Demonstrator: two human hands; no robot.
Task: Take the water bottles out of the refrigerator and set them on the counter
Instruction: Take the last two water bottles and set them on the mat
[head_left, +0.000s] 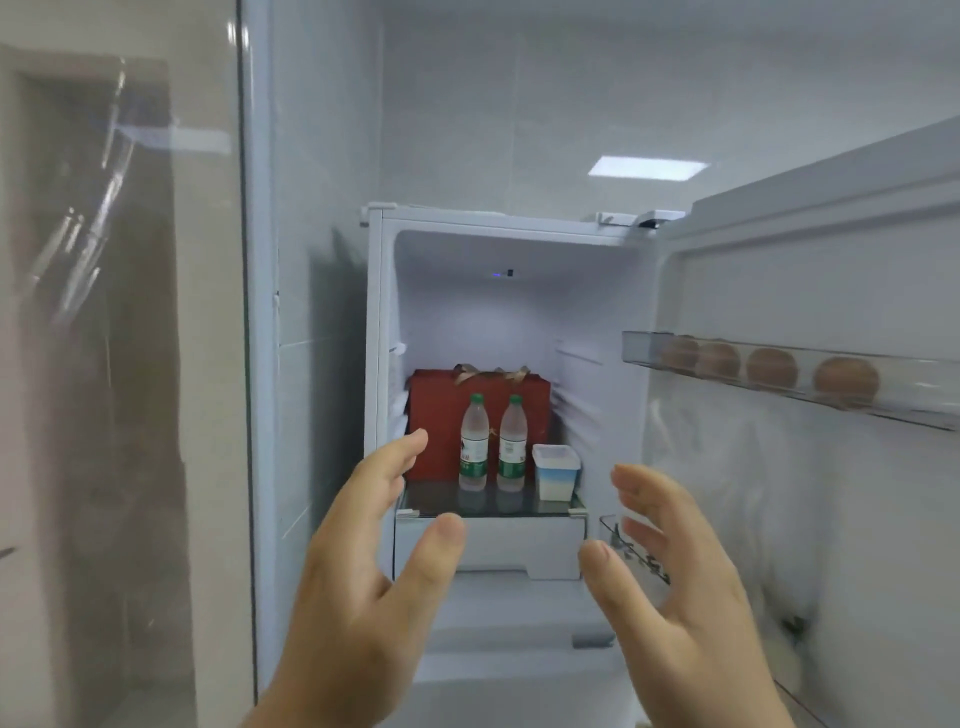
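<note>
Head view: refrigerator (519, 249) open, door swung right. On glass shelf (441, 501), two water bottles (492, 441) upright side by side, green caps, before red gift box (436, 410); white tub (555, 470) just right of bottles. Eggs (769, 368) in door rack (644, 351), up and right of shelf. Left hand (363, 561) and right hand (675, 571) raised before shelf, fingers spread, empty, touching nothing.
</note>
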